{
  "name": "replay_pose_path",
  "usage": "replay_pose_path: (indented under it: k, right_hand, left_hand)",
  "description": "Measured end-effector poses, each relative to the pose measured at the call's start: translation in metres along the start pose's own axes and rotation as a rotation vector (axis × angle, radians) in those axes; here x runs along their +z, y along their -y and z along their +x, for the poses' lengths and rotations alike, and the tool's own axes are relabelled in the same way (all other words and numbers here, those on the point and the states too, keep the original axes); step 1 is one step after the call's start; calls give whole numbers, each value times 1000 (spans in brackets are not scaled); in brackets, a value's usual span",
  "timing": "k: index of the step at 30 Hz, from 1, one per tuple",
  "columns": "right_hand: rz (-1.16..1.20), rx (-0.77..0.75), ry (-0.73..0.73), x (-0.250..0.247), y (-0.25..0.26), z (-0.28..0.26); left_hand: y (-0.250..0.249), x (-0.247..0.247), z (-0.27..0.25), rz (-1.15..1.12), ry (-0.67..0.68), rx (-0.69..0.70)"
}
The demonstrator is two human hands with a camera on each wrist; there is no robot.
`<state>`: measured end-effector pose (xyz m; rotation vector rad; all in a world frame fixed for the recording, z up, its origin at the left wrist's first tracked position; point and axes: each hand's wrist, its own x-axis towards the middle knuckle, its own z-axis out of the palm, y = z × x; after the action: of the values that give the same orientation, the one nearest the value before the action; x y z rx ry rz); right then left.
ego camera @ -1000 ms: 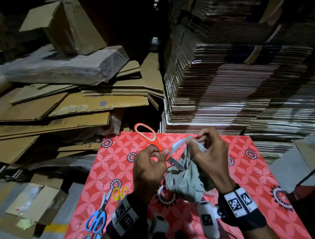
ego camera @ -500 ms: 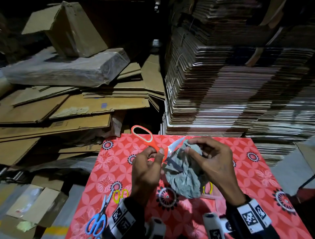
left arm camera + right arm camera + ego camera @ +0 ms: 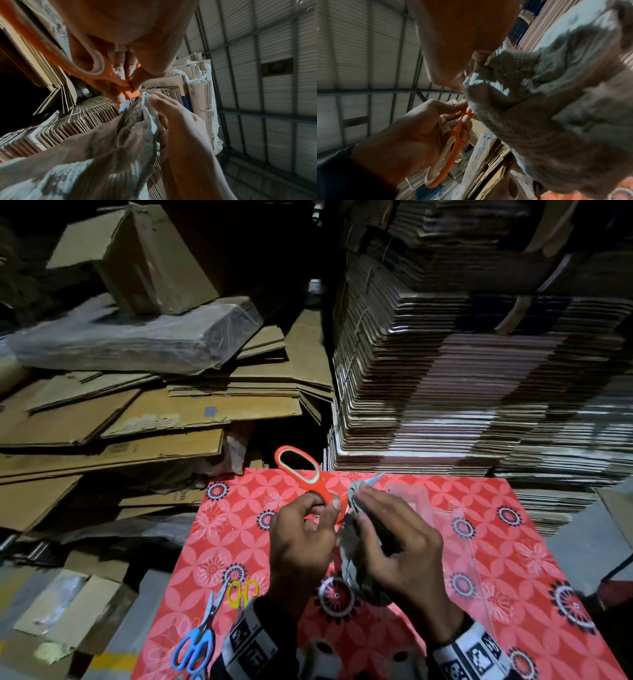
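orange plastic scissors (image 3: 310, 474) — crumpled grey cloth (image 3: 356, 559)

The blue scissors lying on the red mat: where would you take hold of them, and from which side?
Take the blue scissors by their handle loops, coming from above at the near end. They lie flat and closed on the red mat, loops toward the person, blades pointing away.
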<state>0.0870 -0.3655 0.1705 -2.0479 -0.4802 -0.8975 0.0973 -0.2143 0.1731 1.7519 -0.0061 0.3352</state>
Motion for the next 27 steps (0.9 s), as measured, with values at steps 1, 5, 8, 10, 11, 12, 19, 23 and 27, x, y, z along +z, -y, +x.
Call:
replay_pose_path:
  k: [1, 5, 8, 10, 11, 12, 19, 23, 27]
  right_hand:
    - [-24, -21, 3, 1, -2, -2]
    - [-92, -72, -9, 1, -9, -5]
    - [-74, -51, -21, 1, -8, -4]
    - [-45, -11, -6, 0, -8, -1]
    - [-23, 28, 2, 0, -9, 2]
    - [-7, 71, 5, -1, -10, 5]
    - [-42, 165, -76, -4, -25, 19]
    - [-8, 126, 47, -1, -13, 6]
    - [13, 218, -104, -11, -37, 23]
  left_hand:
    - [0, 1, 0, -5, -2, -6]
    - [2, 4, -1, 2, 3, -10]
    - [4, 5, -2, 5, 26, 3]
    - [6, 6, -2, 26, 29, 3]
    - [7, 6, -1, 38, 27, 3]
    - [8, 6, -1, 45, 27, 6]
    - [11, 6, -5, 19, 26, -2]
    - [14, 5, 0, 95, 4, 52]
    - [15, 6, -4, 80, 3, 50]
